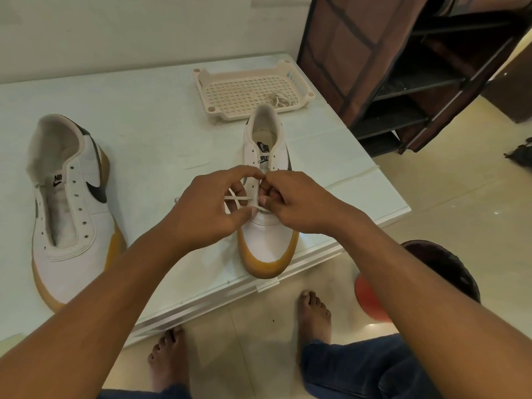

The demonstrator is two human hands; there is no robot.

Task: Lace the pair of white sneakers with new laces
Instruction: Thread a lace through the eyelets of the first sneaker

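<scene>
Sneaker (266,226) beside the tray (250,90) sits toe-first, exposing eyelets. Left hand (207,208) and right hand (293,203) each pinch the lace (239,199), likely threading it.

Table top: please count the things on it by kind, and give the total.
White sneakers: 2
White laces: 2, one in the sneaker being laced, one bundled in the basket
Plastic basket: 1
Total: 5
</scene>
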